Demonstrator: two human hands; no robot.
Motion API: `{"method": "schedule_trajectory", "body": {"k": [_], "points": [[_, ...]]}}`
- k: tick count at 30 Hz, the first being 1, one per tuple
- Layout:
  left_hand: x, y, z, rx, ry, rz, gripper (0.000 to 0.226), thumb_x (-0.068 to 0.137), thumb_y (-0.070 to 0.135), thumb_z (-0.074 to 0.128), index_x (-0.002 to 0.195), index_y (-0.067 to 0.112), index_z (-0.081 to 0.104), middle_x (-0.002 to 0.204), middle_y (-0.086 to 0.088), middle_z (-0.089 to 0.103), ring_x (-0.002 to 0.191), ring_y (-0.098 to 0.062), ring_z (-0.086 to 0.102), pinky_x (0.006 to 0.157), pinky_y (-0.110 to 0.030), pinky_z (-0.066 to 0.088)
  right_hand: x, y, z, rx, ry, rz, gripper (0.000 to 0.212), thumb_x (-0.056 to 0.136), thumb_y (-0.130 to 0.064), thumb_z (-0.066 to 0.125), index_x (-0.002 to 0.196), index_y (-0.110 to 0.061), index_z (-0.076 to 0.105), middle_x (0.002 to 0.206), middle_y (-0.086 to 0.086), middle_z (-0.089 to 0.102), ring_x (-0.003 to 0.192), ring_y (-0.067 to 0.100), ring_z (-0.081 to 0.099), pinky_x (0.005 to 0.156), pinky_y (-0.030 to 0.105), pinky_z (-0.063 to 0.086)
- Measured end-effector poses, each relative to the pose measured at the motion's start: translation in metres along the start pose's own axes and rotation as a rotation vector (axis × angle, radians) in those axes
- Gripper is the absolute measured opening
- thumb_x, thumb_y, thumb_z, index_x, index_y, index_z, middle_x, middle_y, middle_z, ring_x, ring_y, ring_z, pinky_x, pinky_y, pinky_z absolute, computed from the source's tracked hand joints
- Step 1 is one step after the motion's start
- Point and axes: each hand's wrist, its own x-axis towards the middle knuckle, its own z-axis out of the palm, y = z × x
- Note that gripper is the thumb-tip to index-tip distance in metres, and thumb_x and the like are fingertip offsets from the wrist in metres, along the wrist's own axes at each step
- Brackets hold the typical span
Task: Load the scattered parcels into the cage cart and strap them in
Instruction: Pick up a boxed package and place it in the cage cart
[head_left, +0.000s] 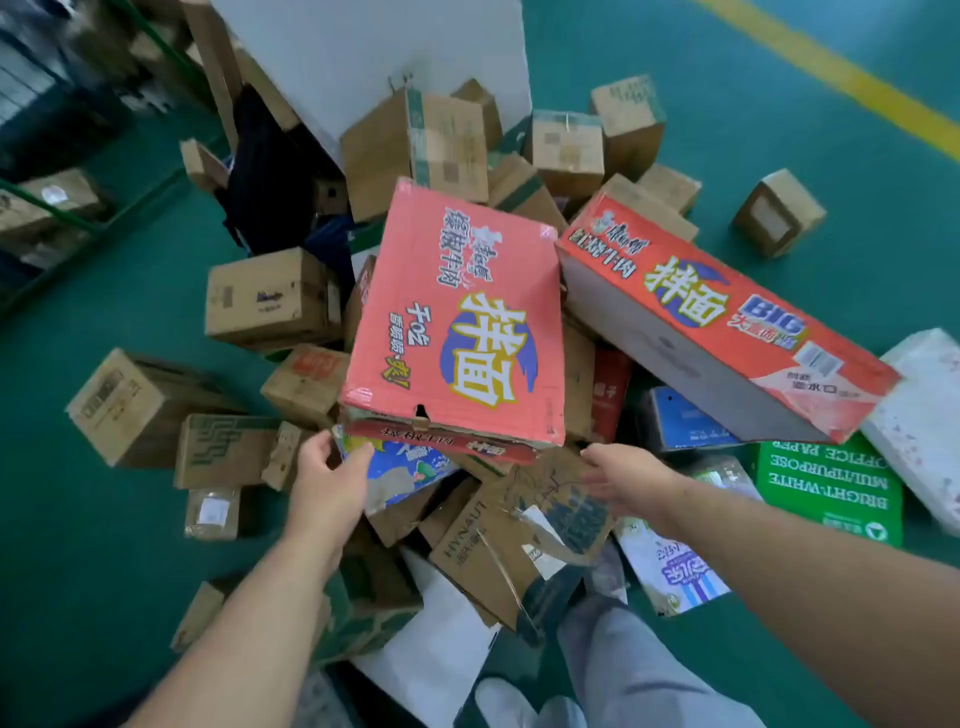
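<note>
Clearly, green pkg (826, 493) reads "MULTIPURPOSE OFFICE PAPER".

Setting: warehouse or parcel depot floor.

Evidence:
- Green painted floor (701, 130) with a yellow line (852, 78) running across it, top right.
- Loose heap of cartons (415, 150) lying straight on the floor. Most are plain brown shipping boxes with labels, mixed with red noodle cases (452, 322) and a green office-paper case (826, 488).
- Green metal frame (57, 210) at the left edge holds more brown boxes; this part is blurred.
- White pillar (363, 57) rises behind the heap.
</note>
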Motion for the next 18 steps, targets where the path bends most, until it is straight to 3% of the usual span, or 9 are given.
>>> {"method": "schedule_trajectory", "body": {"k": [2, 5, 7, 8, 9, 11, 13, 15, 18], "points": [[0.030, 0.004, 0.004, 0.079, 0.004, 0.038, 0.074, 0.097, 0.032, 0.066, 0.159, 0.021, 0.027, 0.141, 0.012, 0.043, 0.107, -0.002, 0.052, 0.098, -0.029, 0.036, 0.017, -0.009, 0.007, -0.035, -0.007, -0.037, 0.047, 0.103, -0.029, 0.050, 0.142, -0.003, 0.053, 0.142, 0.023, 0.055, 0.133, 0.042, 0.052, 0.114, 0.054, 0.042], [0.067, 0.002, 0.008, 0.152, -0.022, 0.050, 0.092, 0.088, 0.045, 0.071, 0.162, 0.028, 0.018, 0.156, 0.008, 0.039, 0.134, -0.014, 0.046, 0.112, -0.039, 0.038, 0.034, -0.017, 0.015, -0.055, -0.020, -0.051, 0.047, 0.101, -0.029, 0.051, 0.145, -0.014, 0.049, 0.129, 0.009, 0.057, 0.109, 0.025, 0.059, 0.098, 0.048, 0.055], [0.081, -0.004, 0.012, 0.116, -0.103, 0.050, 0.080, 0.096, 0.034, 0.067, 0.161, 0.024, 0.021, 0.149, 0.010, 0.046, 0.122, -0.008, 0.054, 0.097, -0.029, 0.045, 0.060, -0.011, 0.017, -0.026, -0.047, -0.049, 0.049, 0.095, -0.031, 0.058, 0.140, -0.016, 0.050, 0.126, 0.004, 0.057, 0.099, 0.019, 0.057, 0.081, 0.037, 0.056], [0.083, -0.006, 0.015, 0.092, -0.137, 0.054, 0.076, 0.099, 0.030, 0.065, 0.160, 0.023, 0.022, 0.142, 0.009, 0.054, 0.110, -0.004, 0.061, 0.086, -0.024, 0.047, 0.074, -0.007, 0.016, 0.023, -0.038, -0.021, 0.064, 0.086, -0.042, 0.064, 0.144, -0.020, 0.048, 0.131, 0.000, 0.057, 0.102, 0.018, 0.056, 0.083, 0.035, 0.052], [0.083, -0.006, 0.018, 0.076, -0.155, 0.041, 0.074, 0.099, 0.029, 0.065, 0.160, 0.023, 0.022, 0.133, 0.006, 0.062, 0.099, -0.002, 0.065, 0.076, -0.020, 0.047, 0.081, -0.005, 0.016, 0.077, -0.057, -0.016, 0.073, 0.078, -0.050, 0.066, 0.145, -0.026, 0.049, 0.140, -0.003, 0.055, 0.109, 0.016, 0.056, 0.091, 0.036, 0.050], [0.080, -0.014, 0.019, 0.083, -0.149, 0.005, 0.058, 0.098, 0.033, 0.066, 0.148, 0.023, 0.038, 0.121, 0.003, 0.068, 0.087, -0.001, 0.067, 0.068, -0.019, 0.045, 0.087, -0.006, 0.019, 0.185, -0.091, -0.018, 0.060, 0.085, -0.046, 0.064, 0.139, -0.023, 0.053, 0.134, -0.003, 0.056, 0.118, 0.017, 0.055, 0.108, 0.045, 0.046], [0.072, -0.028, 0.017, 0.163, -0.197, -0.008, 0.037, 0.095, 0.044, 0.066, 0.126, 0.029, 0.055, 0.126, 0.001, 0.066, 0.098, -0.007, 0.065, 0.081, -0.028, 0.050, 0.072, -0.017, 0.026, 0.266, -0.072, 0.026, 0.032, 0.097, -0.035, 0.057, 0.126, -0.023, 0.052, 0.117, 0.001, 0.059, 0.114, 0.019, 0.054, 0.113, 0.047, 0.040], [0.065, -0.043, 0.019, 0.236, -0.271, -0.020, 0.040, 0.092, 0.049, 0.069, 0.125, 0.037, 0.050, 0.135, 0.004, 0.056, 0.116, -0.017, 0.059, 0.101, -0.043, 0.049, 0.070, -0.019, 0.028, 0.299, -0.058, 0.030, 0.018, 0.098, -0.036, 0.054, 0.115, -0.029, 0.054, 0.111, 0.005, 0.065, 0.108, 0.020, 0.058, 0.108, 0.047, 0.040], [0.063, -0.054, 0.025, 0.125, -0.104, -0.022, 0.063, 0.090, 0.045, 0.074, 0.140, 0.032, 0.038, 0.138, 0.000, 0.047, 0.112, -0.018, 0.059, 0.096, -0.041, 0.051, 0.064, -0.021, 0.044, 0.273, -0.046, 0.052, 0.020, 0.098, -0.041, 0.058, 0.112, -0.026, 0.059, 0.114, 0.006, 0.062, 0.107, 0.021, 0.058, 0.100, 0.044, 0.048]]}}
